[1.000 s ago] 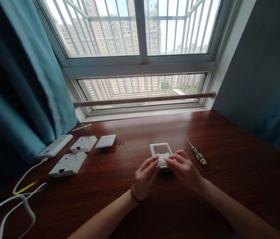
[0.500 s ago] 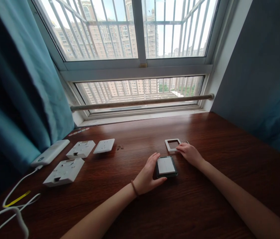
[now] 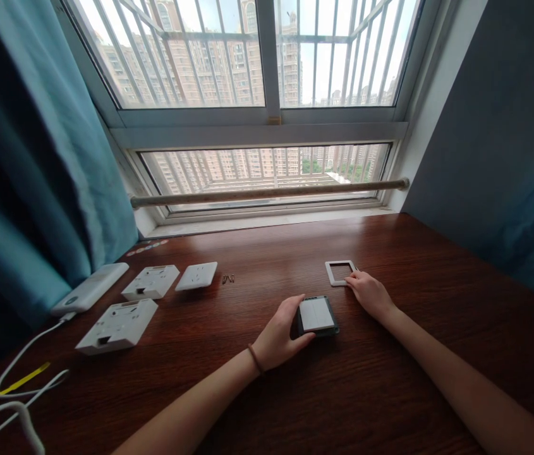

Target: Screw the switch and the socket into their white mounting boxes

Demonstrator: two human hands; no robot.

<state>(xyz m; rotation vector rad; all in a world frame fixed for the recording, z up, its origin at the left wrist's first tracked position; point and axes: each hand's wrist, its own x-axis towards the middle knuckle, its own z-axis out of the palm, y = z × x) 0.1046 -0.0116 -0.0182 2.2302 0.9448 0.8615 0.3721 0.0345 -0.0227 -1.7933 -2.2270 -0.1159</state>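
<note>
My left hand [image 3: 279,333] is closed round the left side of a wall switch [image 3: 316,314], thumb at the near edge and fingers at the far edge. The switch has a white square face in a dark surround and lies on the table. To its upper right, my right hand [image 3: 370,292] pinches the near right corner of a white square switch frame [image 3: 334,284]. The frame's middle is open, and the wood shows through it. A thin thing by the right fingertips is too small to make out.
Several screws [image 3: 228,279] lie left of the hands, beside a white socket panel [image 3: 197,276]. Two white mounting boxes [image 3: 117,325] and a white power bank [image 3: 91,289] with a cable [image 3: 24,354] are further left. A yellow strip [image 3: 24,379] lies by the cable.
My right hand has shifted right, taking the white frame with it, away from the switch. My left hand stays at the switch.
</note>
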